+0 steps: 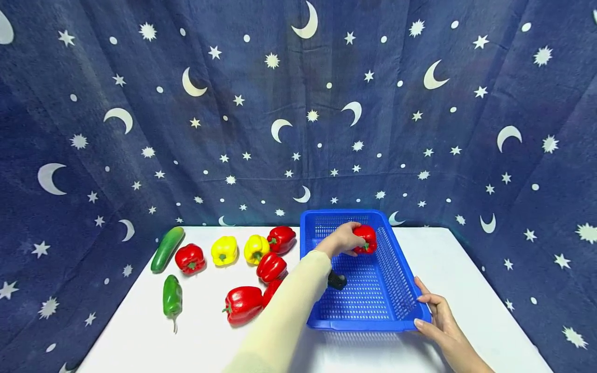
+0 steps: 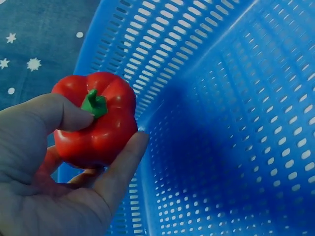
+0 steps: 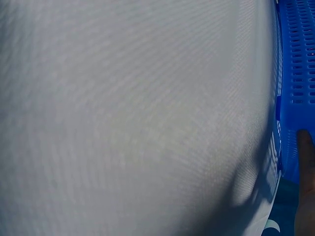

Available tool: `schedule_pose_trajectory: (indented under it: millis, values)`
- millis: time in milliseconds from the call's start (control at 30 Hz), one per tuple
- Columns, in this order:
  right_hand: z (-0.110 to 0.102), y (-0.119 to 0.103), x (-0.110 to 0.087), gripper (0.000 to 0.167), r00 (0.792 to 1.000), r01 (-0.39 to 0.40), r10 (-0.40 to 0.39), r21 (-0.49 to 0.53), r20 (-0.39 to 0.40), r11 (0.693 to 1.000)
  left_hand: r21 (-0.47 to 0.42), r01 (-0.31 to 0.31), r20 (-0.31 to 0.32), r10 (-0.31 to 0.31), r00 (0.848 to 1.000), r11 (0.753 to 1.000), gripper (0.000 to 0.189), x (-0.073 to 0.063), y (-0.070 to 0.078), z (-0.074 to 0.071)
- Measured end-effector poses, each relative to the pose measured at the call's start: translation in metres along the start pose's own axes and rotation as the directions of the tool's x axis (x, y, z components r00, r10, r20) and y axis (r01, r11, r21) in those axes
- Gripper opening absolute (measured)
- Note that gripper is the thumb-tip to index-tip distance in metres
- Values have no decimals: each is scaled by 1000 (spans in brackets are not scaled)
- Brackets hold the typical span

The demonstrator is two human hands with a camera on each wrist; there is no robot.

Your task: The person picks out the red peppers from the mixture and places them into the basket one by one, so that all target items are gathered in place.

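Observation:
My left hand (image 1: 344,239) holds a red bell pepper (image 1: 366,239) inside the far part of the blue plastic basket (image 1: 368,325). In the left wrist view, the thumb presses beside the green stem of the pepper (image 2: 110,125), with the other fingers around its sides and underneath. Perforated basket walls and floor show beyond it. At the basket's near right corner, my right hand (image 1: 443,324) grips the rim, thumb at the front and fingers along the side. One finger (image 3: 306,157) of that hand lies against the blue plastic in the right wrist view.
Left of the basket, several red bell peppers (image 1: 243,304) and two yellow bell peppers (image 1: 224,250) lie on the white table (image 1: 205,342). A cucumber (image 1: 168,249) and a green pepper (image 1: 172,295) lie farther left. A starry blue curtain (image 1: 261,171) hangs behind.

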State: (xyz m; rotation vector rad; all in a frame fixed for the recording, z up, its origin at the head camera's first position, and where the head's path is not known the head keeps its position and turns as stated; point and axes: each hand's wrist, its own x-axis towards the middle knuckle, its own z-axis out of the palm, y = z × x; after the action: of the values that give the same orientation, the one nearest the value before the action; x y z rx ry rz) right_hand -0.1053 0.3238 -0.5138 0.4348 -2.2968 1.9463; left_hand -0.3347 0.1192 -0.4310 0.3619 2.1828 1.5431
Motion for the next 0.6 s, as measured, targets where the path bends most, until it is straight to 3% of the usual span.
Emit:
schedule_pose_trajectory:
  millis: [233, 600]
  values:
    - [1, 1, 0, 40, 997, 71, -71, 31, 8, 997, 121, 38, -26, -35, 999, 992, 67, 5, -5, 8]
    - [0, 3, 0, 40, 1000, -2, 1, -32, -15, 999, 226, 67, -19, -64, 998, 972, 67, 15, -14, 11]
